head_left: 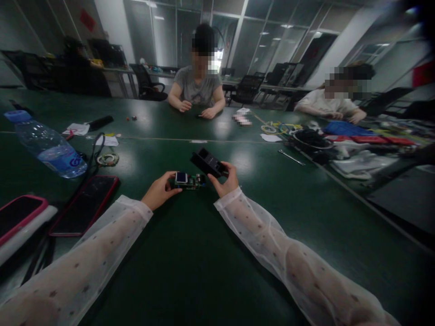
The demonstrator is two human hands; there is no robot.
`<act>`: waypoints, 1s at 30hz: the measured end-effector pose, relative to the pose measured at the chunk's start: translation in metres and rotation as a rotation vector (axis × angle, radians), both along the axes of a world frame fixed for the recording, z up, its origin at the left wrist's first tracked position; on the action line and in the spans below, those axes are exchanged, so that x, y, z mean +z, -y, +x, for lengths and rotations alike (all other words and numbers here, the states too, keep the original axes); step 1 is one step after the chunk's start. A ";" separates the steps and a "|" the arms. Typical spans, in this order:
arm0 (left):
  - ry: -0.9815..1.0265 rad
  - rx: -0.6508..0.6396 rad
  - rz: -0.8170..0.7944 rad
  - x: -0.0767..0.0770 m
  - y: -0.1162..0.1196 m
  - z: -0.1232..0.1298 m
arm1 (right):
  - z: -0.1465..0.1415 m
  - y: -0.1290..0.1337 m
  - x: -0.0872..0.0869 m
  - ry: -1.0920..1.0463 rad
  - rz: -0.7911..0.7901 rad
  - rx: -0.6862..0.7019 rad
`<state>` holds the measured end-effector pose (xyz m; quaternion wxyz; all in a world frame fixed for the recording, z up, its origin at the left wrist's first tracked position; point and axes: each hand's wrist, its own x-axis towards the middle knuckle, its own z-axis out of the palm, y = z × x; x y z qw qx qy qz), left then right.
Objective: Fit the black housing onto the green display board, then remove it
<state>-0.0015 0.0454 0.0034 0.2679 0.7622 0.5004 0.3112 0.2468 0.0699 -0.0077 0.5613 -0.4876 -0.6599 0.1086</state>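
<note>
My left hand [162,191] grips the left end of a small green circuit board [192,182] that carries a square screen with a pale frame. Thumb and fingers of my right hand [227,180] are closed on the right end of a black plastic case [209,163] with openings in its face. The case is tilted, just above and to the right of the board. Whether the two parts touch, I cannot tell. Both hands are over the middle of the dark green table [176,253].
At the left are a water bottle [54,151], a red-edged phone [86,206], a pink-edged phone [20,217] and a beaded ring [108,159]. A wrench [291,157] and piled cables [312,142] lie right. Two people sit across the table; another is farther back left.
</note>
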 end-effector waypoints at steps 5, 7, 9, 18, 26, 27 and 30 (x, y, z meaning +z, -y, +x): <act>-0.006 0.010 -0.013 0.001 0.001 0.000 | 0.004 -0.005 -0.006 0.064 -0.057 -0.063; -0.005 0.013 -0.019 0.002 0.001 0.001 | 0.005 -0.006 -0.009 0.074 -0.074 -0.076; -0.012 0.015 -0.017 0.003 0.001 0.001 | 0.005 -0.007 -0.010 0.070 -0.069 -0.076; -0.038 0.024 0.003 0.003 0.001 0.002 | 0.002 0.000 -0.003 0.100 -0.059 -0.012; -0.045 0.006 0.006 0.004 0.001 0.003 | 0.005 -0.010 -0.012 0.080 -0.065 -0.139; -0.049 0.005 0.003 0.004 0.001 0.002 | 0.007 -0.012 -0.014 0.070 -0.081 -0.161; -0.056 0.001 -0.003 0.004 0.002 0.002 | 0.010 -0.017 -0.020 0.081 -0.128 -0.203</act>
